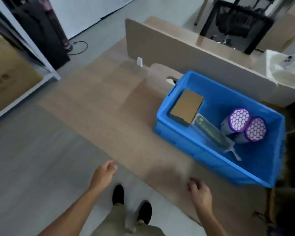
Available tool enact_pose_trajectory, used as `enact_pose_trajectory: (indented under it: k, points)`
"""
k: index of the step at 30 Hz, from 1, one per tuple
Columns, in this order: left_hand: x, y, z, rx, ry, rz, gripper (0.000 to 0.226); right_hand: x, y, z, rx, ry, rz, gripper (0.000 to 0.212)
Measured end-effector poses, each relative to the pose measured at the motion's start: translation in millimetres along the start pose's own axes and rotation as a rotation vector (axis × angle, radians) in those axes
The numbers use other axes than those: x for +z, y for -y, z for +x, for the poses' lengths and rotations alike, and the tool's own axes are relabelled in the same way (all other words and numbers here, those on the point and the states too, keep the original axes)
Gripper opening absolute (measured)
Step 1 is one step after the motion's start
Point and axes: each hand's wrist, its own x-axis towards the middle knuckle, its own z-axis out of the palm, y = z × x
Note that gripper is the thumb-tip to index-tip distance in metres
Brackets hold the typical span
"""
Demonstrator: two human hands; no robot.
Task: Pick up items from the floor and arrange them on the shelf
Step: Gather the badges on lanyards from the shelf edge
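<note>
A blue plastic crate (199,149) stands on flat cardboard on the floor, to my right. Inside it lie a brown cardboard box (186,107), a long dark packet in clear wrap (211,133) and two purple honeycomb-capped filters (239,120) (255,128). A white metal shelf (29,41) rises at the far left. My left hand (103,172) hangs low in front of me, fingers loosely curled, holding nothing. Just short of the crate's near corner, my right hand (200,191) is also loosely curled with nothing in it.
A large brown carton (8,72) sits on the shelf's lower level. A beige board (177,53) stands upright behind the crate. A black tall unit (41,28) with a cable stands beside the shelf. A black chair (237,24) is at the back. My shoes (131,203) are below.
</note>
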Motion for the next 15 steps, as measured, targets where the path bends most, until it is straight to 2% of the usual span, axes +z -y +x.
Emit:
enact_pose_trajectory:
  k: [5, 7, 10, 13, 15]
  points:
    - [-59, 143, -50, -0.369, -0.120, -0.179, 0.036, 107, 66, -34, -0.306, 0.489, -0.427, 0.019]
    - [-80, 186, -78, -0.511, -0.210, -0.328, 0.035, 160, 97, -50, -0.423, 0.621, -0.581, 0.026]
    - [-109, 237, -115, -0.720, -0.336, -0.561, 0.025, 240, 145, -82, -0.584, 0.757, -0.747, 0.031]
    - [-136, 283, -141, -0.880, -0.395, -0.767, 0.009, 319, 191, -121, -0.669, 0.821, -0.751, 0.029]
    - [-156, 317, -154, -0.938, -0.416, -0.930, 0.013, 367, 218, -146, -0.729, 0.847, -0.755, 0.026]
